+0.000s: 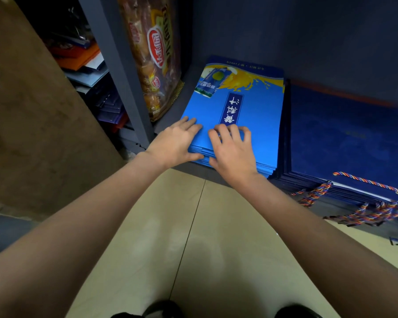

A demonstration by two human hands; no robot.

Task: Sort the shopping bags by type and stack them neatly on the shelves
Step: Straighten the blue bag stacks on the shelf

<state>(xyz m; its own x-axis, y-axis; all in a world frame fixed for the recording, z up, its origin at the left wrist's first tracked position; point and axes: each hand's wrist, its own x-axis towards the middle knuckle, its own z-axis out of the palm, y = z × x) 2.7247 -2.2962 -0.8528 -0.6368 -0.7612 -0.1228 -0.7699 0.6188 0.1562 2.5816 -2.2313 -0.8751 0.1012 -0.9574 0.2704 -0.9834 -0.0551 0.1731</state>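
Task thing: I see a flat stack of bright blue glossy paper shopping bags (251, 115) lying on the low dark grey shelf (170, 111), its near edge at the shelf's front lip.
Left hand (174, 143): my fingers lie straight on the top bag's near left corner, thumb against the stack's front edge; not curled round anything.
Right hand (232, 152): fingers bent, tips pressing on the top bag near its dark label, thumb at the front edge; I cannot tell whether it grips any bags.
Edges: the stack's right side touches a second pile of dark navy paper bags with multicoloured rope handles (345, 143); that pile's handles hang over the shelf front.
Open room: a strip of bare shelf lies left of the blue stack, up to a tall orange printed plastic snack bag (154, 65) leaning against the grey upright post (117, 72).
Floor: beige tiles (193, 237) lie below my arms.
Counts: two hands, two bag piles on this shelf, one snack bag; the bags within each pile are too many and thin for me to count.
Beyond the post: mixed orange, white and purple flat bags (90, 72) lie heaped.
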